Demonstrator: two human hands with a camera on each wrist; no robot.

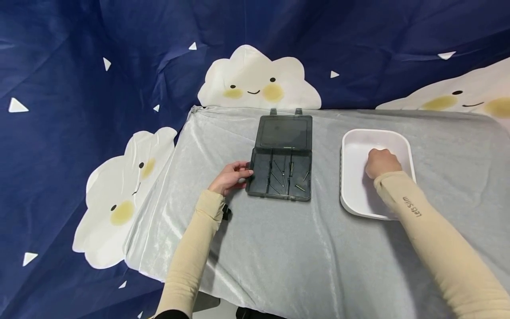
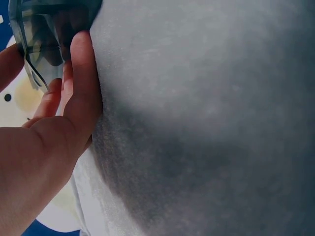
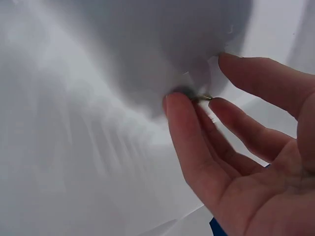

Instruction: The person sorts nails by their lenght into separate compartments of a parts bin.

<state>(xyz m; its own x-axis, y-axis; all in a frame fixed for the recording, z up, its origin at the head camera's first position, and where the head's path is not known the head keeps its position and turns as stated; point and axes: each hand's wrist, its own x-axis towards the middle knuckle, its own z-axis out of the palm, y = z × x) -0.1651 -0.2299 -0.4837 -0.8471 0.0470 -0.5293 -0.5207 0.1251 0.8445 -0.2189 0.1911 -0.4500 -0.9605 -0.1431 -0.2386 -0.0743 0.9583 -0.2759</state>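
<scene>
A dark translucent plastic box [image 1: 260, 170] lies on the cloth with its lid [image 1: 283, 133] folded back. Several thin metal screws [image 1: 300, 188] lie loose in its compartments. My left hand [image 1: 230, 178] holds the box's left edge; in the left wrist view, fingers and thumb are around the box's corner [image 2: 44, 19]. To the right, my right hand [image 1: 382, 163] reaches down inside a white plastic bin [image 1: 352, 186]. The right wrist view shows its fingertips pinching a small brass-coloured screw [image 3: 203, 98], mostly hidden by the fingers.
Grey velvety cloth [image 1: 279, 252] covers the table. The bin's raised walls surround the right hand. A dark blue curtain [image 1: 358, 40] with white clouds hangs behind the table and along its left side.
</scene>
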